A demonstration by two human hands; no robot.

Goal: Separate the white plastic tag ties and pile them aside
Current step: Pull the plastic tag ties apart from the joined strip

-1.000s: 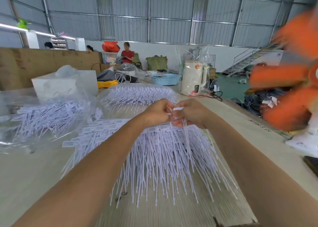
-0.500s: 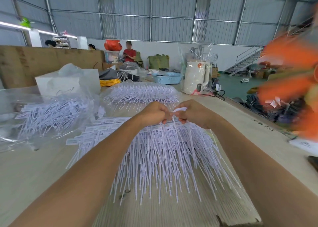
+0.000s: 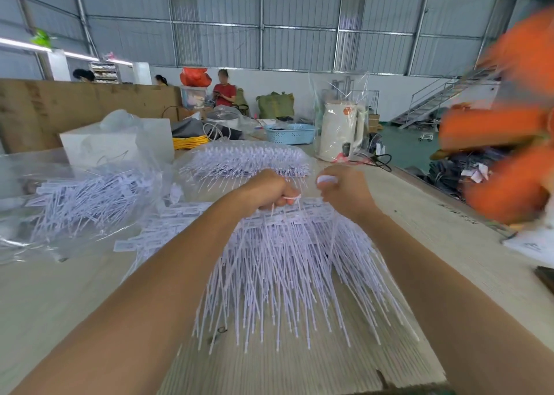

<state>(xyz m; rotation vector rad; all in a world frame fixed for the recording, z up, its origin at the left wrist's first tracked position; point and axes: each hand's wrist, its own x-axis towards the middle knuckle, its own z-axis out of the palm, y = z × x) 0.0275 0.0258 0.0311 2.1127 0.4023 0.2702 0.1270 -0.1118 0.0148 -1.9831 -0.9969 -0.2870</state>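
White plastic tag ties lie in a broad fan on the pale wooden table, their flat label ends bunched toward the far side and their thin tails spread toward the near edge. Over the label ends, the left hand is curled into a fist that grips the head of one tie, a white tab poking out at its knuckles. Just beside it, and apart from it, the right hand is also curled, pinching a small white tab at its fingertips, with a tail hanging down from it into the fan. Both forearms cross the near half of the table and hide parts of the fan. To the left sits a clear plastic bag holding more ties, and behind the hands another clear-wrapped bundle of ties lies flat. Further back stand a white paper bag, a coil of yellow cord, a light blue basket and a cream kettle wrapped in clear film. At the right edge a blurred orange shape blocks the view of that side. Cardboard sheets stand along the far left, with people behind them.
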